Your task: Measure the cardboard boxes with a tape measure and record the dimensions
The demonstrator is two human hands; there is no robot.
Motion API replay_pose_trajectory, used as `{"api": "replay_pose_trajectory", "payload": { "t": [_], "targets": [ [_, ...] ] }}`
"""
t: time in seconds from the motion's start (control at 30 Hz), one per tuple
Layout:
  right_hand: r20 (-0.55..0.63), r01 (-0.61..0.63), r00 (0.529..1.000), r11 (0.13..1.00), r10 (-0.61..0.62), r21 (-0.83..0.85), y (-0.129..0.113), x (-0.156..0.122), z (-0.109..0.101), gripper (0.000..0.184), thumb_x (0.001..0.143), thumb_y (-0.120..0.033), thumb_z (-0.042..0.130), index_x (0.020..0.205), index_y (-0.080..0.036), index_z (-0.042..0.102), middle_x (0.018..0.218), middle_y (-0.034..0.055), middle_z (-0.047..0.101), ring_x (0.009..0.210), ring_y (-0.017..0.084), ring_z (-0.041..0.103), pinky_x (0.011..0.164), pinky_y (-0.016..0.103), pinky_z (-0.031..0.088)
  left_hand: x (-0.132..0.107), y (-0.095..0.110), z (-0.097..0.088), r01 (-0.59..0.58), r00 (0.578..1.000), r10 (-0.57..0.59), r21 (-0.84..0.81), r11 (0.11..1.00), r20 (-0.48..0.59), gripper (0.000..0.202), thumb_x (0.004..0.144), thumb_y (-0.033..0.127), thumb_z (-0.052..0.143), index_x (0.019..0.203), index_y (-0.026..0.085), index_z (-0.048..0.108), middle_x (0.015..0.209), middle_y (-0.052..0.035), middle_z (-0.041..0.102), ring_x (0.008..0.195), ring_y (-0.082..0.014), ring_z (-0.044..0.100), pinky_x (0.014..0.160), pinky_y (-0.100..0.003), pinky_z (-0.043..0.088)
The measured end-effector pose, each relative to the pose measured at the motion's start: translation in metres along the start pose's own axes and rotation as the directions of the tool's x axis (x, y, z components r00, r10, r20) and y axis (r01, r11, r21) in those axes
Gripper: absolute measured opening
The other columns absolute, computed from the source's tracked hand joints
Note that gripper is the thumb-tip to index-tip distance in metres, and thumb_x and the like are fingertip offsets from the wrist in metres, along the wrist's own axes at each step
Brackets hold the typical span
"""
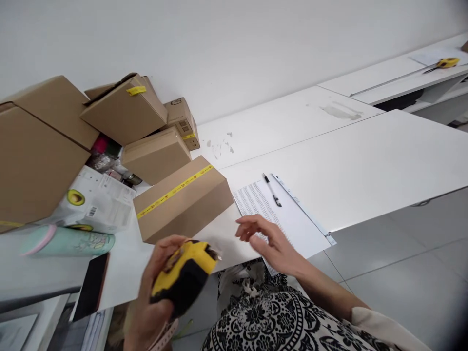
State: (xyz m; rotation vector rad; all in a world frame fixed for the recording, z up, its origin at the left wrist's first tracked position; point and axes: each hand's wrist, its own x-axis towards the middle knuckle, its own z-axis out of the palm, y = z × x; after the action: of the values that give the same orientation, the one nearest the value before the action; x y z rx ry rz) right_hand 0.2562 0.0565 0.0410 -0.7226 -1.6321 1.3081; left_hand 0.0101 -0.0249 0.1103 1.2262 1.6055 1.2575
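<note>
Left hand (149, 287): is gripping a yellow-black tape measure (186, 273), holding it near the desk's (329, 165) front edge
Right hand (268, 243): is hovering by the printed sheet (296, 226), fingers apart, loosely curling
Taped carton (186, 207): is lying just beyond the tape measure, yellow tape running along its top
Pen (272, 190): is resting on the sheet, right of the carton
Left side: green bottle (82, 243) is lying near a phone (92, 282); more cartons (124, 109) are sitting behind

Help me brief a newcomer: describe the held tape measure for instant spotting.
Find the white table, then the left hand near its front edge. That hand grips the black and yellow tape measure; the other tape measure lies far right, unheld.
</note>
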Motion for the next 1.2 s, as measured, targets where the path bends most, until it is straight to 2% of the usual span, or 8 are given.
{"api": "replay_pose_trajectory", "payload": {
  "t": [0.13, 0.37, 0.5, 0.6, 0.87, 0.97, 1.07, 1.2],
  "targets": [
    [0.102, 0.046, 0.993, 0.997, -0.052, 0.059, -0.013, 0.013, 0.025, 0.031, 0.092, -0.044, 0.066, 0.116, -0.024, 0.066, 0.090, 0.0031, 0.069, 0.075, 0.014, 0.061, 0.069, 0.031, 0.050, -0.008, -0.012, 0.018, 0.063, 0.989, -0.057, -0.041, 0.997, 0.138, 0.074, 0.062, 0.070, 0.076, 0.118, 0.026, 0.058, 0.108, -0.0074, 0.071, 0.093, -0.0312, 0.071, 0.074, -0.038, 0.058],
    [0.147, -0.104, 0.983, 0.994, 0.105, -0.015, -0.010, 0.019, 0.027, 0.024, 0.096, -0.043, 0.060, 0.100, -0.020, 0.066, 0.082, 0.0018, 0.067, 0.070, 0.012, 0.054, 0.063, 0.028, 0.043, 0.002, -0.050, 0.006, 0.092, 0.968, -0.082, -0.030, 0.995, 0.237, 0.075, 0.067, 0.052, 0.081, 0.129, 0.023, 0.052, 0.124, -0.0103, 0.064, 0.113, -0.0313, 0.064, 0.092, -0.038, 0.053],
    [0.195, -0.234, 0.948, 0.965, 0.254, -0.116, -0.012, 0.018, 0.025, 0.023, 0.095, -0.041, 0.060, 0.089, -0.019, 0.064, 0.069, -0.0011, 0.058, 0.063, 0.011, 0.048, 0.057, 0.027, 0.036, -0.006, -0.063, 0.011, 0.288, 0.845, -0.192, -0.123, 0.950, 0.499, 0.091, 0.068, 0.062, 0.079, 0.145, 0.026, 0.046, 0.135, -0.0116, 0.059, 0.099, -0.0272, 0.064, 0.079, -0.036, 0.055],
    [0.247, -0.313, 0.907, 0.939, 0.340, -0.142, -0.007, 0.018, 0.024, 0.021, 0.091, -0.037, 0.065, 0.082, -0.018, 0.062, 0.063, -0.0030, 0.053, 0.059, 0.010, 0.044, 0.054, 0.028, 0.032, -0.012, -0.069, 0.016, 0.380, 0.751, -0.222, -0.132, 0.916, 0.621, 0.094, 0.068, 0.066, 0.077, 0.146, 0.024, 0.048, 0.119, -0.0101, 0.066, 0.078, -0.0211, 0.062, 0.066, -0.032, 0.052],
    [0.390, -0.303, 0.892, 0.943, 0.230, 0.139, 0.008, 0.034, 0.002, 0.030, 0.084, -0.046, 0.074, 0.082, -0.020, 0.059, 0.068, -0.0046, 0.050, 0.059, 0.009, 0.040, 0.054, 0.027, 0.030, 0.000, -0.050, 0.004, 0.226, 0.857, -0.229, 0.063, 0.972, 0.461, 0.083, 0.064, 0.045, 0.083, 0.139, 0.022, 0.057, 0.134, -0.0110, 0.065, 0.123, -0.0338, 0.059, 0.101, -0.038, 0.048],
    [0.398, -0.228, 0.906, 0.960, 0.148, 0.162, 0.008, 0.048, -0.034, 0.026, 0.089, -0.045, 0.070, 0.083, -0.022, 0.059, 0.069, -0.0043, 0.051, 0.059, 0.010, 0.040, 0.055, 0.027, 0.032, 0.000, -0.059, -0.018, 0.187, 0.911, -0.259, 0.237, 0.953, 0.320, 0.080, 0.066, 0.040, 0.080, 0.140, 0.022, 0.055, 0.135, -0.0117, 0.065, 0.119, -0.0322, 0.063, 0.100, -0.039, 0.052],
    [0.282, -0.173, 0.949, 0.980, 0.141, 0.094, 0.016, 0.064, -0.068, 0.024, 0.089, -0.045, 0.070, 0.087, -0.022, 0.061, 0.077, -0.0019, 0.057, 0.067, 0.012, 0.048, 0.064, 0.030, 0.040, -0.004, -0.079, -0.049, 0.162, 0.969, -0.222, 0.399, 0.903, 0.107, 0.083, 0.065, 0.043, 0.079, 0.140, 0.022, 0.053, 0.135, -0.0126, 0.063, 0.121, -0.0333, 0.063, 0.103, -0.045, 0.052],
    [0.189, -0.059, 0.979, 0.991, 0.081, -0.119, 0.043, 0.086, -0.073, 0.024, 0.089, -0.046, 0.068, 0.092, -0.022, 0.066, 0.103, 0.0060, 0.068, 0.097, 0.020, 0.062, 0.092, 0.040, 0.046, -0.005, -0.095, -0.084, 0.256, 0.965, -0.245, 0.497, 0.829, -0.089, 0.099, 0.064, 0.053, 0.080, 0.152, 0.027, 0.040, 0.139, -0.0132, 0.058, 0.130, -0.0358, 0.058, 0.111, -0.053, 0.045]
  ]
}}
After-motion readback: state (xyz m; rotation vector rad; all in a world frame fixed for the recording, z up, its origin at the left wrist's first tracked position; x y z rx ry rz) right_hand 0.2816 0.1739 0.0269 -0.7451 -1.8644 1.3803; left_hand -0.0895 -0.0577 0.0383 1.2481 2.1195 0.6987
